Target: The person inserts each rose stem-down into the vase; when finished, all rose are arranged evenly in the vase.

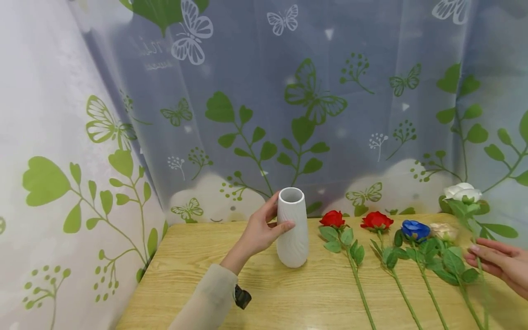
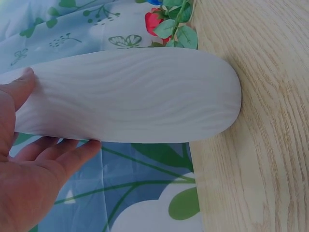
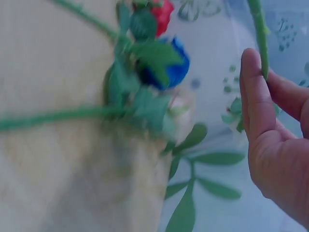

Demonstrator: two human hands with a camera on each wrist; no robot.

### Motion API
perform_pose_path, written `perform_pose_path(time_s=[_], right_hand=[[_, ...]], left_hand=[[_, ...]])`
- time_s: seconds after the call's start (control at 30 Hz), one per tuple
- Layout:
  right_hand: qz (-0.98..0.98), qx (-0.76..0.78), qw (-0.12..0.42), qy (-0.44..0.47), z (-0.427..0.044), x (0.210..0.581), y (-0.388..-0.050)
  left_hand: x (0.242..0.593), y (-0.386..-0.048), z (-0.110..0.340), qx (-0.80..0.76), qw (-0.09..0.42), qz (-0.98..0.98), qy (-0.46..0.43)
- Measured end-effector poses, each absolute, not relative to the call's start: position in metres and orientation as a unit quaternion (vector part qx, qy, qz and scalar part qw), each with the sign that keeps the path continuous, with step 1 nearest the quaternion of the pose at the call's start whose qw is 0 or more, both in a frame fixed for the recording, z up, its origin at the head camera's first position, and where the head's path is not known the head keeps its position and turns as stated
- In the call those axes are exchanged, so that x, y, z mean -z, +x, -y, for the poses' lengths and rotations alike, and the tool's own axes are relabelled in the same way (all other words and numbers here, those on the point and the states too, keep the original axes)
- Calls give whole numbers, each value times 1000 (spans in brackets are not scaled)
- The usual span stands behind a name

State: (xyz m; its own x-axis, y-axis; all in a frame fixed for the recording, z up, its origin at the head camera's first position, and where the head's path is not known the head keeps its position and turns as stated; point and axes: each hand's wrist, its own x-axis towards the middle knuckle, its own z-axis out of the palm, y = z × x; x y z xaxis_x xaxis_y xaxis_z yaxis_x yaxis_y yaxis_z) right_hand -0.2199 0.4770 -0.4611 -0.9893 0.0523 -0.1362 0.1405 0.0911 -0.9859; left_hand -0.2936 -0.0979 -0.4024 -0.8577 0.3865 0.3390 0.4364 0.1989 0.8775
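A white vase point(image 1: 294, 238) with a wavy relief stands upright on the wooden table, its round mouth facing up. My left hand point(image 1: 264, 227) grips it near the top, thumb on the front and fingers round the far side; the left wrist view shows the same hold on the vase point(image 2: 145, 94). At the right, my right hand point(image 1: 499, 261) pinches the green stem of a white rose point(image 1: 462, 192), which is raised with its bloom up. In the right wrist view the stem point(image 3: 259, 34) passes between thumb and fingers; its bloom is out of that view.
On the table point(image 1: 198, 256) lie a red rose point(image 1: 332, 219), another red rose point(image 1: 376, 221), a blue rose point(image 1: 415, 230) and a cream rose point(image 1: 443, 231), blooms toward the back, stems toward the front. A printed curtain point(image 1: 255, 91) stands behind the table.
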Motion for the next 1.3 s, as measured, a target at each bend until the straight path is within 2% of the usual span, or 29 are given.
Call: perform_pose_path(time_s=[0.13, 0.6, 0.8, 1.07, 1.3], right_hand=[[-742, 668, 43, 38, -458, 448, -223], [-692, 722, 13, -12, -380, 405, -246], [-653, 756, 29, -36, -355, 392, -254], [-687, 723, 7, -69, -320, 379, -263], [-645, 760, 5, -81, -293, 364, -270]], left_hand=[[403, -293, 97, 573, 18, 774, -271], [402, -294, 97, 569, 23, 777, -267], [401, -295, 97, 569, 24, 776, -271], [402, -296, 97, 571, 26, 775, -270], [402, -295, 97, 572, 24, 775, -268]])
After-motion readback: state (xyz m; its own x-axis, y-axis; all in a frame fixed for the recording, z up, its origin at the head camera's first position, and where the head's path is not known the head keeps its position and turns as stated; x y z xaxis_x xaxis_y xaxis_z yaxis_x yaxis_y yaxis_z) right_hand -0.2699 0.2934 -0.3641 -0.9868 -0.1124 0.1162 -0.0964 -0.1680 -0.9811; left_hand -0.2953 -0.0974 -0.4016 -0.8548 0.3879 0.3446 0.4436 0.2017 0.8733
